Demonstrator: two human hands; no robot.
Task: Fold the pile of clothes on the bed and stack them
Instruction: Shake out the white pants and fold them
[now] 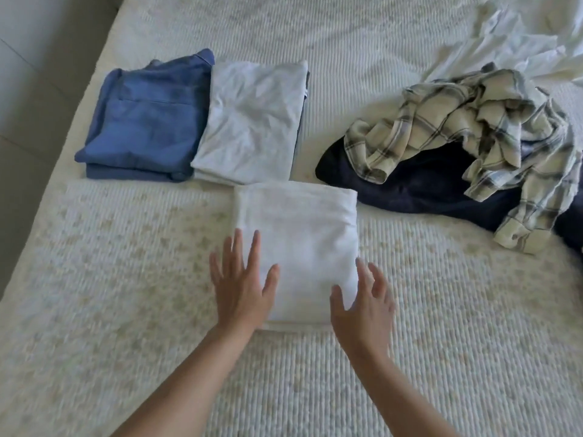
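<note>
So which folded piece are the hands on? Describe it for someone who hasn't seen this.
On the bed, find the two folded items at the far left. Just nearer the camera lies a folded white garment, under both hands. It is pure white; its neighbours are blue and pale grey.

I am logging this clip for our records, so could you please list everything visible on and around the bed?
Folded blue trousers: one, blue, far left of the bed.
Folded pale grey shirt: one, pale grey, just right of the blue trousers, topping a darker layer.
Folded white cloth square: one, white, centre, nearest the person.
Crumpled cream plaid flannel shirt: one, cream with dark checks, right, lying on the navy garment.
Unfolded navy garment: one, navy, right.
Rumpled white fabric: white, far right corner.
Textured cream bedspread: one, cream, beneath everything.
Left hand: fingers spread on the white square.
Right hand: fingers spread at its right edge.
</note>
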